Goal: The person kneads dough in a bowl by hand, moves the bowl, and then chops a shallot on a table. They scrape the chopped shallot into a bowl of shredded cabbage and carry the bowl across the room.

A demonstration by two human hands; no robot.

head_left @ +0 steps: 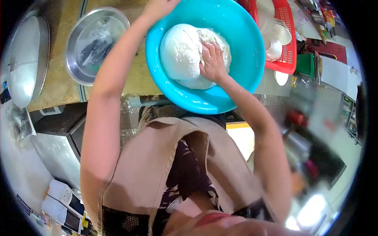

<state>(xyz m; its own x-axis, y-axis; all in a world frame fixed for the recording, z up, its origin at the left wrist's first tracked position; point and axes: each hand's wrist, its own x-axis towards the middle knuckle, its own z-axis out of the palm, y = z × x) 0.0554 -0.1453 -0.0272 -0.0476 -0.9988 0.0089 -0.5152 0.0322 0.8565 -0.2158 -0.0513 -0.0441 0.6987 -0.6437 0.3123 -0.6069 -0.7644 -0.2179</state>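
A wide turquoise basin (248,59) holds a big mass of white dough (180,51), smooth and domed on its left part, rougher on its right. My right hand (213,62) presses down on the rougher part, palm down, fingers a little apart, holding nothing. At the top edge of the view my left hand (160,8) grips the basin's upper left rim; some of its fingers are cut off by the frame.
Left of the basin, a metal bowl (71,65) with a dark item in clear plastic stands on the wooden table (59,84). Farther left is a large metal pan or lid (24,59). A red plastic basket (290,47) with white containers (272,48) stands at the right.
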